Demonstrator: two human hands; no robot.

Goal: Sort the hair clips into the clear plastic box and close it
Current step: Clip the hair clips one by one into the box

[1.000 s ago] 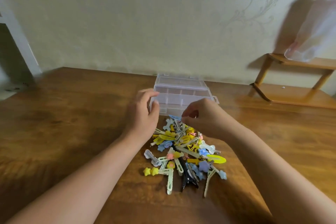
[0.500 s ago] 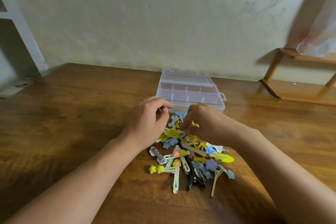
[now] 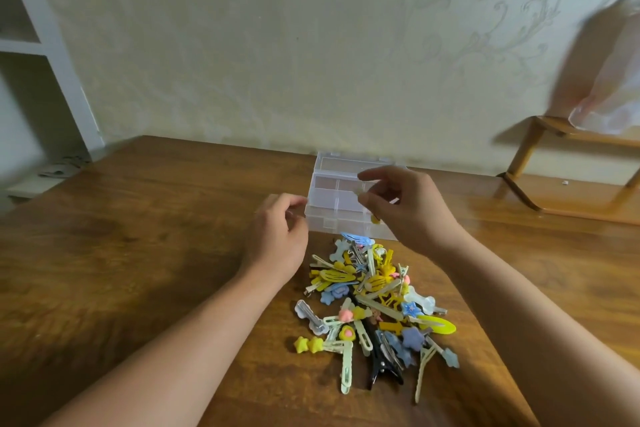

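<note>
A loose heap of hair clips (image 3: pixel 372 305), plastic and metal in yellow, blue, pale green and black, lies on the grained wooden table (image 3: pixel 138 253) just nearer than the clear plastic box (image 3: pixel 332 199). The left hand (image 3: pixel 277 239) rests by the box's left front corner, fingers loosely curled, fingertips touching its edge. The right hand (image 3: pixel 403 210) hovers over the box's right part, hiding it, thumb and fingers pinching a small pale clip (image 3: pixel 360 191). The box shows ribbed compartments. Beyond it rises a patterned wall (image 3: pixel 311 45); right of the box stands a wooden rack (image 3: pixel 540 149).
</note>
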